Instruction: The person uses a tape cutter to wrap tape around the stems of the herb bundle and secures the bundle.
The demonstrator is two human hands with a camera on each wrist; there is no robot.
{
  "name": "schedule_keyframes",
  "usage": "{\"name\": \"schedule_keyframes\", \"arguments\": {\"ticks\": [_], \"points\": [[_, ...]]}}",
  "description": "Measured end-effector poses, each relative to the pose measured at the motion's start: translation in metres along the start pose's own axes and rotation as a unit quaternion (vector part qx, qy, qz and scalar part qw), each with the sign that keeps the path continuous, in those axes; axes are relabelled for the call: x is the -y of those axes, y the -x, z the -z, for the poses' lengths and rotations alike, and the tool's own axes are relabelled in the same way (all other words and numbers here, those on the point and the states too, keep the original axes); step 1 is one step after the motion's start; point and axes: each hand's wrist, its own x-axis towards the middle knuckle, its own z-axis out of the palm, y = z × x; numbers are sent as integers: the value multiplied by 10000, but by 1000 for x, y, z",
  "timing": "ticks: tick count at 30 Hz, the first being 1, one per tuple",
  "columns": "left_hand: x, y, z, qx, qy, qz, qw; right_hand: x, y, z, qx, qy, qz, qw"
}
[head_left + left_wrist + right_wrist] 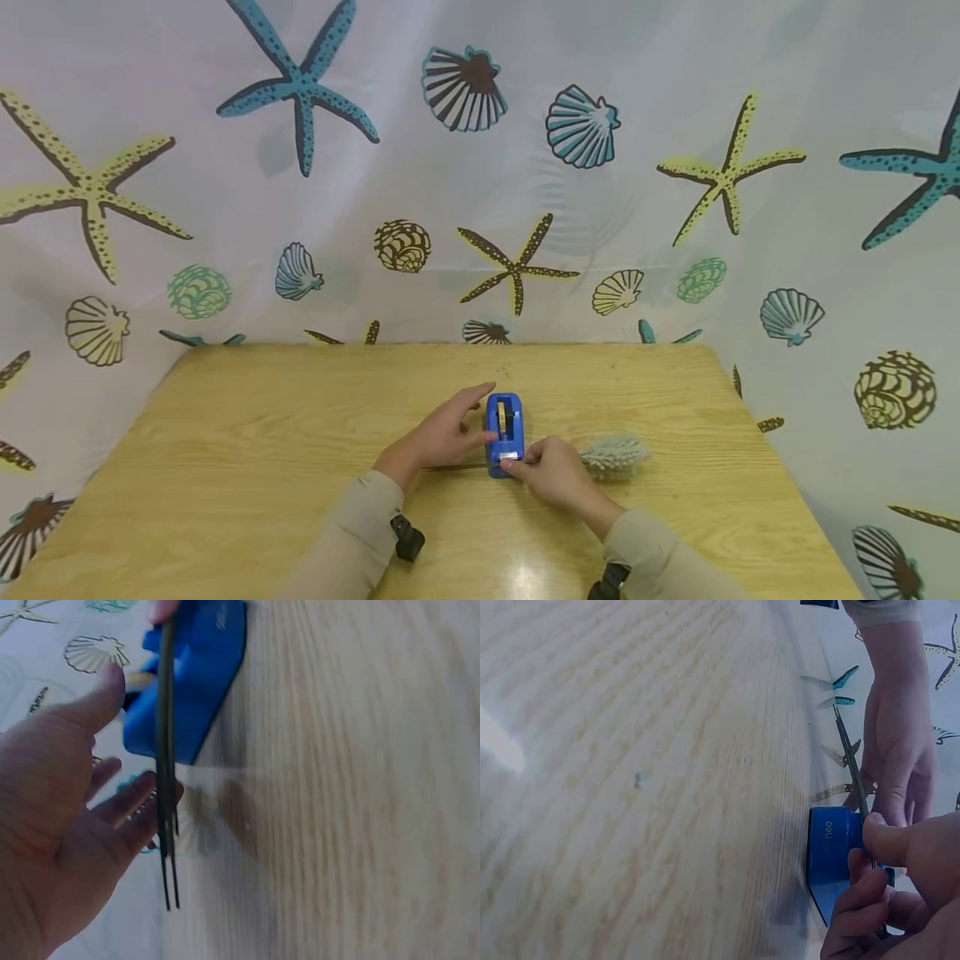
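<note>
A blue tape dispenser [507, 448] with a roll of tape stands on the table, its cutter end toward me. My right hand [558, 471] pinches the thin dark stems [165, 727] of a bunch of pale, fluffy dried flowers [617, 457] between thumb and fingers. The stems cross over the dispenser's near end and point left; the flower heads stick out to the right from behind the right hand. On the dispenser's left side, my left hand [450, 429] has its fingers spread and its thumb at the dispenser's edge, holding nothing.
The wooden table [300, 400] carries these things near its middle. Behind it and at both sides hangs a white cloth [517, 192] printed with starfish and shells. Each wrist wears a small black camera [407, 537].
</note>
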Motion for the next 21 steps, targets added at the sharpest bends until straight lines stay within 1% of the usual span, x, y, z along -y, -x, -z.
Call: {"name": "schedule_keyframes", "arguments": {"ticks": [4,6,9,13,17,21], "points": [[12,-5,3,544,216,-118,9982,1,-1,0,37,52,-46,10000],[14,-7,4,730,245,-180,9969,2,-1,1,35,83,-69,9999],[14,-10,4,885,189,-255,9956,2,-1,1,23,79,-83,9999],[15,-11,1,908,167,-177,9956,2,-1,-1,55,49,-93,9999],[19,-10,-4,797,211,-66,9966,2,-1,-4,112,28,-112,9999],[22,-13,-7,664,405,-91,9969,1,-1,-2,5,78,-174,9998]]}}
